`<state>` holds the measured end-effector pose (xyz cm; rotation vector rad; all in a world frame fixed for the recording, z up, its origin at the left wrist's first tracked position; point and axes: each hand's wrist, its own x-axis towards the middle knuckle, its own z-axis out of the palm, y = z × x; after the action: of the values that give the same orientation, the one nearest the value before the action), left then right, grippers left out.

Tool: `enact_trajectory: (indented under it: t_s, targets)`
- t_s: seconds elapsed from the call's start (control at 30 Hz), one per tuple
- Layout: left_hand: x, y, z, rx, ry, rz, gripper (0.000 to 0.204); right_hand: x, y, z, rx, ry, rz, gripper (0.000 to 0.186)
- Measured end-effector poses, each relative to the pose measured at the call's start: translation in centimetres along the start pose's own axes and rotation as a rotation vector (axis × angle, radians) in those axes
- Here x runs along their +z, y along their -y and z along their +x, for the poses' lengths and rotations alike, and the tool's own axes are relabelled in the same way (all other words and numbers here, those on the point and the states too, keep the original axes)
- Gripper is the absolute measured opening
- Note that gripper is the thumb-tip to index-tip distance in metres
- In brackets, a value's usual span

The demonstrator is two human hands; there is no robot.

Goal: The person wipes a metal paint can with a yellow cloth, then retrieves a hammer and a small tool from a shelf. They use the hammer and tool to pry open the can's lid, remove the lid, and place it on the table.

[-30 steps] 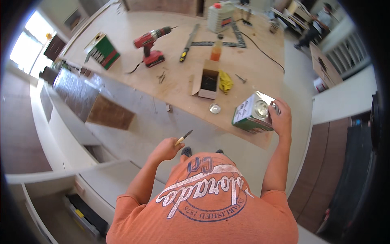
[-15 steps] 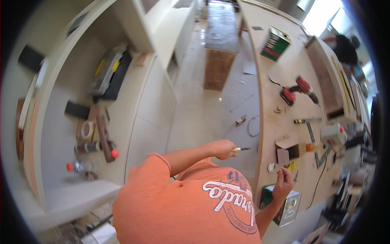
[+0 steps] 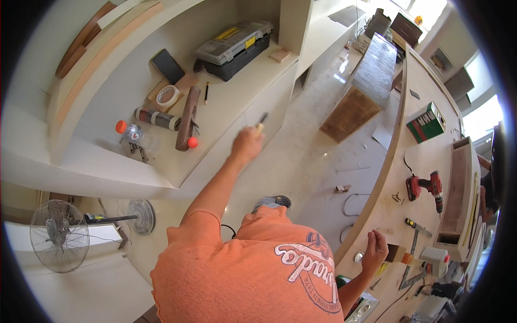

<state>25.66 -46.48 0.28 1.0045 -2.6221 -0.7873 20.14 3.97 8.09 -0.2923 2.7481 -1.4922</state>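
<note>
1. Two hands are well apart. The left hand [image 3: 246, 145] is stretched out toward the cream counter [image 3: 226, 116], closed round a slim tool [image 3: 261, 123].
2. That tool points up and away from the fist, its dark tip just over the counter's front edge. The grey toolbox [image 3: 232, 46] lies further back, the tape roll [image 3: 167, 96] to its left.
3. The right hand [image 3: 374, 252] rests on the curved wooden bench [image 3: 425, 161], fingers loosely bent, gripping nothing I can see, near the small silver disc [image 3: 358, 258].
</note>
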Motion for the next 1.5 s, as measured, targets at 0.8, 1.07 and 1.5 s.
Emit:
enact_trajectory:
  t_s: [0.8,1.07,1.5]
  targets:
    - [-8.1,7.1,17.2,-0.150,-0.350,-0.096,0.048,2.3,1.1,4.3,0.069,0.007,0.094,0.012]
    - [-12.6,6.7,20.9,0.056,-0.468,0.327,0.058,12.5,9.4,13.8,-0.268,0.242,0.000,0.010]
    - [-21.8,6.9,24.7,0.219,-0.562,0.223,0.051,31.5,25.6,29.7,-0.654,0.840,0.118,0.013]
